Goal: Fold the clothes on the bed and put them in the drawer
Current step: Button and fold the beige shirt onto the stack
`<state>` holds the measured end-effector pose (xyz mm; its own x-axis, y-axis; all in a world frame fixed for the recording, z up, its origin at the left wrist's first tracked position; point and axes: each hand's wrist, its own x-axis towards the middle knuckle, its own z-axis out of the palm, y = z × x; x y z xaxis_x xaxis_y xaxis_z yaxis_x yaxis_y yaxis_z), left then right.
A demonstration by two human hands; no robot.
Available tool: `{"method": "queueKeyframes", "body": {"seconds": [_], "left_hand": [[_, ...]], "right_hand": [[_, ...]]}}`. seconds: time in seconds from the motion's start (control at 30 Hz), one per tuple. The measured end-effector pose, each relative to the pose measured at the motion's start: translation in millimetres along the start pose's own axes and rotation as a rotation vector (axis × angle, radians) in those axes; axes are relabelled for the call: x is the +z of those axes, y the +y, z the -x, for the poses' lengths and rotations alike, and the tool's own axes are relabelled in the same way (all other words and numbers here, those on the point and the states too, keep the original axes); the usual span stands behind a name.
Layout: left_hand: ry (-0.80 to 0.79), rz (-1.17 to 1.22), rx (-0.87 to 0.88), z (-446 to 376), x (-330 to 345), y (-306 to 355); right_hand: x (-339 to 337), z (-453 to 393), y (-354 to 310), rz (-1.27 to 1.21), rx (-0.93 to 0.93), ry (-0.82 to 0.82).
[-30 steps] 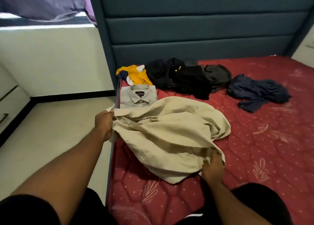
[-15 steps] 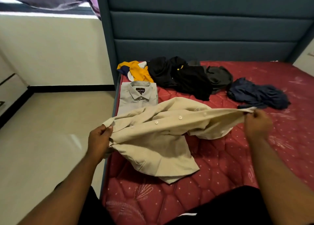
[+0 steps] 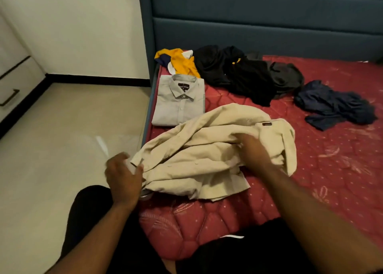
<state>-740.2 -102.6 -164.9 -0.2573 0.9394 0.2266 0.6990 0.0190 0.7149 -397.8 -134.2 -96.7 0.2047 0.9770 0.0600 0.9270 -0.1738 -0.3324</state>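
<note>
A crumpled beige shirt [image 3: 196, 149] lies at the near left corner of the red mattress [image 3: 342, 170]. My left hand [image 3: 124, 176] pinches its left edge just off the bedside. My right hand [image 3: 252, 149], blurred, grips the bunched fabric in the shirt's middle, with the collar end flopped to its right. Behind it sits a folded grey shirt [image 3: 180, 103]. Unfolded clothes lie further back: a yellow garment [image 3: 182, 64], black clothes [image 3: 238, 72], a dark grey piece [image 3: 288, 77] and a navy garment [image 3: 333, 106].
A teal padded headboard [image 3: 248, 14] closes the far side of the bed. White drawers with a dark handle [image 3: 10, 97] stand at the far left across a pale floor [image 3: 62, 139]. My dark-clad legs fill the bottom of the view.
My right hand has swung left from the stretched-out right end of the beige shirt to its middle, bunching the fabric. The left hand keeps its hold on the left edge.
</note>
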Motion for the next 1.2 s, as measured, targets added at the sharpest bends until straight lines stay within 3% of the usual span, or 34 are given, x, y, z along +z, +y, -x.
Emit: {"method": "queueKeyframes", "body": {"seconds": [0.07,0.13,0.27,0.37,0.5,0.6,0.7,0.8,1.0,1.2], "left_hand": [[-0.142,0.072,0.475,-3.6,5.4,11.1],[-0.389,0.057,0.62,-13.3,23.5,19.4],[-0.508,-0.09,0.171,-36.9,43.7,33.1],[-0.574,-0.105,0.007,-44.0,48.7,29.5],[-0.584,0.266,-0.179,-44.5,49.9,16.5],[-0.605,0.462,-0.311,-45.1,43.4,16.9],[-0.612,0.528,-0.365,-45.0,32.8,22.7],[-0.654,0.588,-0.405,-44.6,21.6,33.5],[-0.86,0.631,-0.262,-30.6,9.4,67.2],[-1.006,0.781,-0.298,-15.9,-3.3,87.5]], "right_hand": [[41.9,13.8,-47.9,-0.109,-0.272,-0.017],[75.3,19.3,-79.7,-0.169,-0.426,-0.074],[104.5,13.4,-114.0,-0.161,-0.384,-0.15],[118.3,6.0,-121.3,-0.004,-0.405,-0.146],[126.2,3.1,-127.4,0.25,-0.433,-0.19],[130.1,4.4,-126.9,0.369,-0.563,-0.119],[125.7,5.6,-122.7,0.376,-0.699,-0.061],[105.5,8.6,-110.4,0.188,-0.696,0.022],[54.7,23.8,-85.3,-0.22,-0.707,0.188],[29.9,34.9,-82.5,-0.218,-0.694,0.231]]}}
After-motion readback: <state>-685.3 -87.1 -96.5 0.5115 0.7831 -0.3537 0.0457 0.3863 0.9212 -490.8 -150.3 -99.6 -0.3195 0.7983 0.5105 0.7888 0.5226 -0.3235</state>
